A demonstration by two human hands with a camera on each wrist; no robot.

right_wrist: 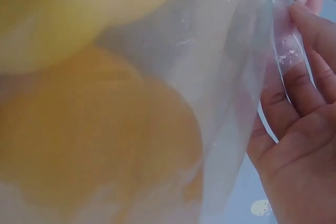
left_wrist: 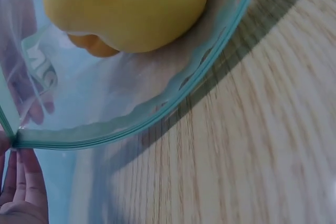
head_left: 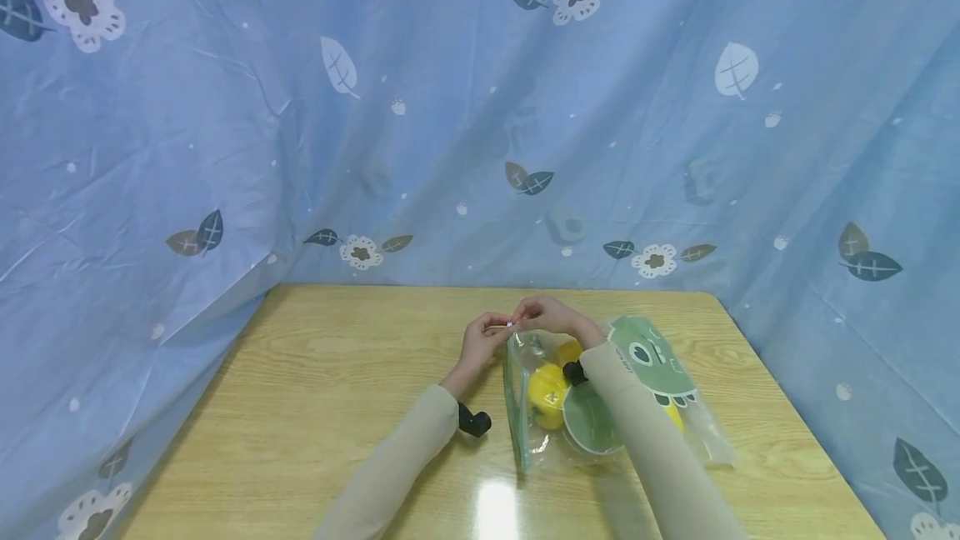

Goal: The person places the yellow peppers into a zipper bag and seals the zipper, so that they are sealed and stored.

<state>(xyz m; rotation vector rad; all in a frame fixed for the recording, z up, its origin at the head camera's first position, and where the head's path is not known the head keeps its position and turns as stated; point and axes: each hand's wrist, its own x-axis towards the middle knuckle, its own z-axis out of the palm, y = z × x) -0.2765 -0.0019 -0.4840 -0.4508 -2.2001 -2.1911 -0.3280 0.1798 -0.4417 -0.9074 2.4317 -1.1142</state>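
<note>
A clear zip bag (head_left: 551, 458) with a green zip edge and a green cartoon print lies on the table, its mouth toward the left. Inside are a yellow bell pepper (head_left: 547, 397), an orange piece (head_left: 569, 352) and a green bowl (head_left: 588, 419). At the bag's far corner, my left hand (head_left: 480, 344) pinches the end of the zip edge (left_wrist: 131, 131). My right hand (head_left: 553, 315) grips the same corner from the other side, with the film between thumb and fingers. The two hands' fingertips meet there. My right sleeve hides part of the bag.
The wooden table (head_left: 337, 373) extends to the left of the bag. Behind it and along both sides hangs a blue curtain (head_left: 450, 107) with leaf and flower prints. Another yellow thing (head_left: 672, 417) shows through the bag beyond my right forearm.
</note>
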